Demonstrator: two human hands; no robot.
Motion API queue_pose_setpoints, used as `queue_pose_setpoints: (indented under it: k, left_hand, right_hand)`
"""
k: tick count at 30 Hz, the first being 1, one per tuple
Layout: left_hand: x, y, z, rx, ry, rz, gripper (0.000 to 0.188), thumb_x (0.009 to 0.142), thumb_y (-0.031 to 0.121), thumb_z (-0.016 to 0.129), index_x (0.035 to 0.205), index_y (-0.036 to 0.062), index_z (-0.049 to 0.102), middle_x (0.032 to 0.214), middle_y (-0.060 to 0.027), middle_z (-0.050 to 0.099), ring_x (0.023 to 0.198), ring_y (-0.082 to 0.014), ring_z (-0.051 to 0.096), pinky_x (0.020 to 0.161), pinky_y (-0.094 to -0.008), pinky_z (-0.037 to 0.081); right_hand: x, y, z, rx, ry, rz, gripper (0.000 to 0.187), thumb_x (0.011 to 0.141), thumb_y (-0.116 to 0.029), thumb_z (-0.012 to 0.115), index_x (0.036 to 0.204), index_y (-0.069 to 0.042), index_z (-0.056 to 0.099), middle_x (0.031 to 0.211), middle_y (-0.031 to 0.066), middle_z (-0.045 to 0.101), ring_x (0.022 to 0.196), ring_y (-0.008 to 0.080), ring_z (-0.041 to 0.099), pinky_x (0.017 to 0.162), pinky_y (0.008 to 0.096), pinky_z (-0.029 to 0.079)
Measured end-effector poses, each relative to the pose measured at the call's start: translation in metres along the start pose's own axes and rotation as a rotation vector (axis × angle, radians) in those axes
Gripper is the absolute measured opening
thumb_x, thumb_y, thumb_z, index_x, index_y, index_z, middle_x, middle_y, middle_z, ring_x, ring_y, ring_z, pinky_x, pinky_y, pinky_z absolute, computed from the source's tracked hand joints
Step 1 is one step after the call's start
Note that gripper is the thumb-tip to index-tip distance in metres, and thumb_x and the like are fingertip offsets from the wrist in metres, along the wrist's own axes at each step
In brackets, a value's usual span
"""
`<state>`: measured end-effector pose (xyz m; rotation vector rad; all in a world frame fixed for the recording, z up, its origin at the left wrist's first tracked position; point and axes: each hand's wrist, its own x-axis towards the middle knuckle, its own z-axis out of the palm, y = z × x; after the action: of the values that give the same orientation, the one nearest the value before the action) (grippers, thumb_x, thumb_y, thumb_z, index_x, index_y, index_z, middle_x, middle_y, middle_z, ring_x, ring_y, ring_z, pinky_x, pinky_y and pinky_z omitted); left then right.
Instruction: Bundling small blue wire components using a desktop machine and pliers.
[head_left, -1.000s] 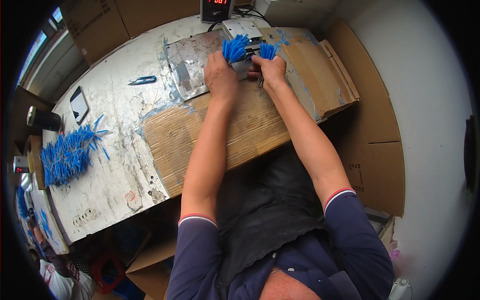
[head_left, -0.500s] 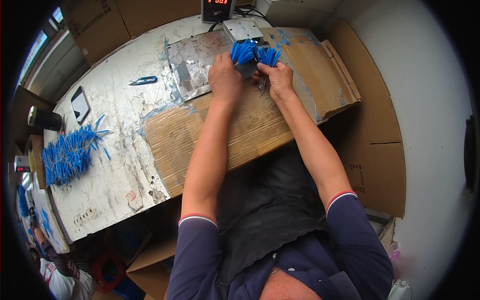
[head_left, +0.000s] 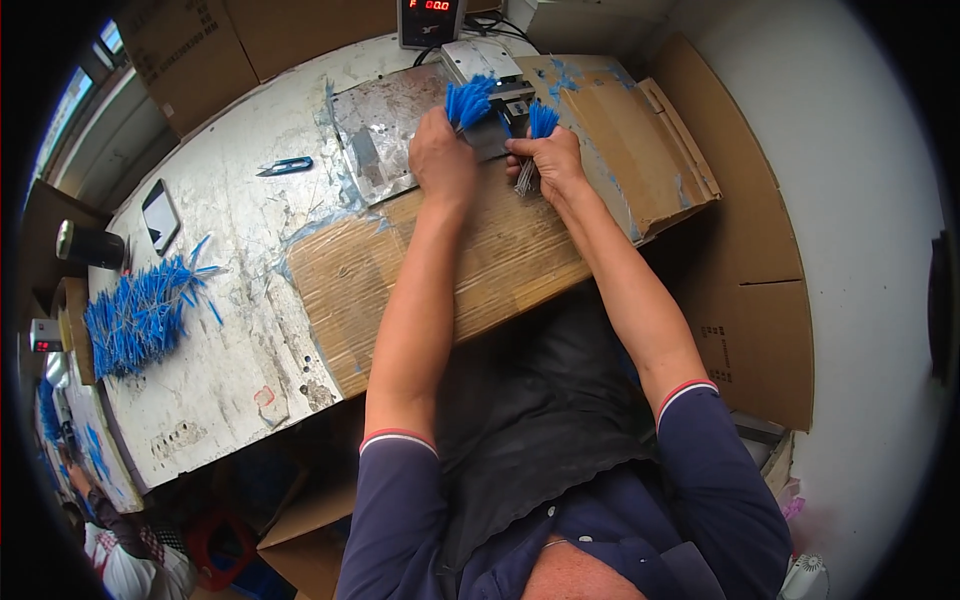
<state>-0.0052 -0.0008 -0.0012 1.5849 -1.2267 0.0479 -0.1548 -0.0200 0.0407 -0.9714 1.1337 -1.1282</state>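
Across the scuffed white wooden worktable [head_left: 240, 250], I'm watching remotely: left hand [head_left: 440, 158] holding a fat bunch of thin blue-tipped sticks [head_left: 468, 103], right hand [head_left: 556, 160] pinching a slimmer blue-tipped grey wire bunch [head_left: 543, 120], long axis running toward the far side. Small dark metal fixture [head_left: 517, 106] sits just ahead, between bunches, right hand slightly nearer.

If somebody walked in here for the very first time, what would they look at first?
Probably the bright colour in the upper middle: a blue bunch in the left hand and a smaller blue bunch in the right hand. Next might come the big, messy blue pile on the left side of the white table, then the dark display box with glowing red digits at the top.
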Motion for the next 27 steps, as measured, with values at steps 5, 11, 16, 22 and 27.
queue_pose_setpoints:
  k: [5, 11, 16, 22, 27]
  left_hand:
    - [0.001, 0.006, 0.000, -0.030, 0.068, -0.066, 0.023, 0.083, 0.000, 0.060, 0.106, 0.0061, 0.060, 0.096, -0.0178, 0.066, 0.090, -0.0419, 0.064, 0.076, -0.0505, 0.049]
    - [0.002, 0.002, 0.001, -0.031, 0.077, -0.041, 0.022, 0.083, 0.001, 0.061, 0.105, 0.0054, 0.060, 0.097, -0.0183, 0.065, 0.091, -0.0418, 0.064, 0.077, -0.0504, 0.048]
    - [0.003, 0.001, 0.001, -0.010, 0.105, 0.008, 0.023, 0.083, 0.001, 0.063, 0.106, 0.0052, 0.060, 0.095, -0.0183, 0.065, 0.092, -0.0413, 0.063, 0.077, -0.0496, 0.048]
    - [0.000, 0.005, 0.000, -0.015, 0.051, -0.026, 0.023, 0.083, 0.002, 0.062, 0.105, 0.0058, 0.061, 0.095, -0.0177, 0.064, 0.092, -0.0408, 0.063, 0.078, -0.0491, 0.049]
    - [-0.001, 0.004, 0.000, -0.007, -0.041, -0.008, 0.024, 0.083, 0.002, 0.060, 0.106, 0.0069, 0.061, 0.099, -0.0156, 0.064, 0.091, -0.0399, 0.064, 0.077, -0.0494, 0.049]
  right_hand:
    - [0.017, -0.001, -0.001, -0.147, 0.005, 0.085, 0.017, 0.080, 0.009, 0.071, 0.082, 0.001, 0.056, 0.069, 0.0116, 0.063, 0.052, 0.0202, 0.065, 0.043, 0.0330, 0.057]
    - [0.029, -0.003, 0.008, -0.201, 0.120, 0.070, 0.013, 0.077, 0.010, 0.071, 0.080, 0.004, 0.059, 0.069, 0.0134, 0.064, 0.052, 0.0218, 0.066, 0.041, 0.0331, 0.056]
    - [0.026, -0.002, 0.013, -0.190, 0.138, 0.055, 0.012, 0.078, 0.008, 0.071, 0.080, 0.005, 0.059, 0.070, 0.0146, 0.065, 0.052, 0.0231, 0.066, 0.040, 0.0343, 0.056]
    - [0.023, -0.001, 0.003, -0.010, 0.080, 0.083, 0.016, 0.084, 0.001, 0.072, 0.086, 0.004, 0.057, 0.072, 0.0150, 0.065, 0.054, 0.0242, 0.066, 0.045, 0.0368, 0.058]
    - [0.016, 0.008, -0.013, 0.164, -0.059, 0.059, 0.016, 0.085, -0.004, 0.073, 0.089, 0.003, 0.059, 0.077, 0.0139, 0.067, 0.064, 0.0251, 0.069, 0.054, 0.0385, 0.061]
